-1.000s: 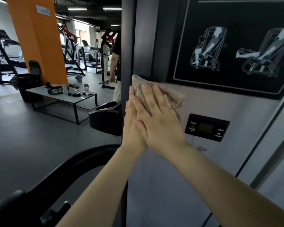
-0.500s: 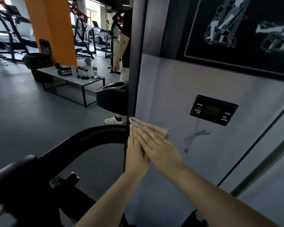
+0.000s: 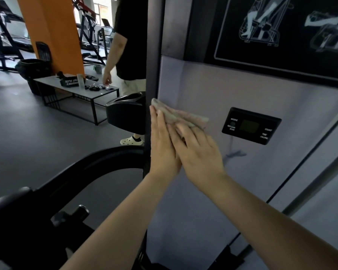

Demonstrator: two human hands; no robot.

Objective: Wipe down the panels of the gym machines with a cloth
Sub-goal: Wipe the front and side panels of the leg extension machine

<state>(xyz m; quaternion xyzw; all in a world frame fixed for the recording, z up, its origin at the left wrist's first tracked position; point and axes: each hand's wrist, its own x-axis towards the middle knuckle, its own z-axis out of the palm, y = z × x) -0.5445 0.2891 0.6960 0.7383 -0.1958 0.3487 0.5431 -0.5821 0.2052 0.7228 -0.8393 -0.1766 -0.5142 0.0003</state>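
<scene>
A pale beige cloth (image 3: 180,114) lies flat against the grey panel (image 3: 213,90) of a gym machine, near the panel's left edge. My right hand (image 3: 199,154) presses it with straight fingers. Beside it, my left hand (image 3: 162,147) lies flat too, its fingertips on the cloth's left corner and its palm partly under the right hand. A small black display unit (image 3: 251,125) sits on the panel just right of the cloth. A dark smear (image 3: 232,153) marks the panel below the display.
A black instruction chart (image 3: 281,32) covers the panel's top. A black pad (image 3: 126,112) and curved black frame (image 3: 76,176) stand left of the machine. Beyond, a person (image 3: 129,45) stands by a low table (image 3: 76,88), an orange pillar (image 3: 51,30) and other machines.
Both hands slid the cloth down the panel from beside the chart, then back up a little to the level of the display. The person behind has stepped closer to the table.
</scene>
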